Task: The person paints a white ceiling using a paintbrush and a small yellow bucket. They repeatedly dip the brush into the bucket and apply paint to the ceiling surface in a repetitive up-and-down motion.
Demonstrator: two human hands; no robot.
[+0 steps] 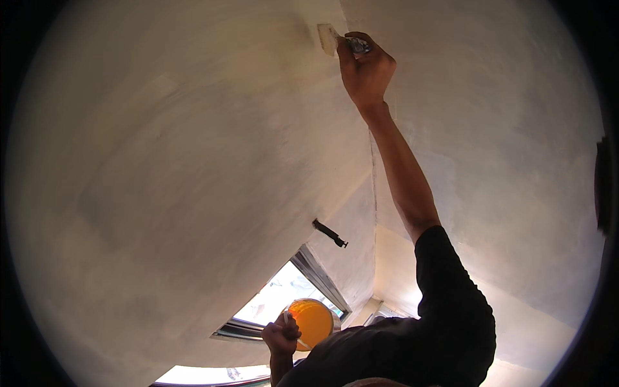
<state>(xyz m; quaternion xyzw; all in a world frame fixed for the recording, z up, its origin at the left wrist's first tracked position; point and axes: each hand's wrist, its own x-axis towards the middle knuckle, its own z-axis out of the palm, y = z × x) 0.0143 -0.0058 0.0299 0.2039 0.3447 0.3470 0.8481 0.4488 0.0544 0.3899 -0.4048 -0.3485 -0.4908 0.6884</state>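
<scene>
Before pale walls (503, 135), right fingers (347, 54) grip a flat cream brush (327, 40), left fingers (291, 331) an orange bucket (314, 324).

a room: pale walls (516, 129), window (271, 297)

Pale wall (509, 155), bright window (269, 302), grey frame (317, 275)

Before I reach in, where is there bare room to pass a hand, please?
Bare pale plaster lies left of the right hand and flat cream paintbrush, above the metal-framed window. It is crowded lower, where the left hand holds a round orange-lined bucket.
</scene>
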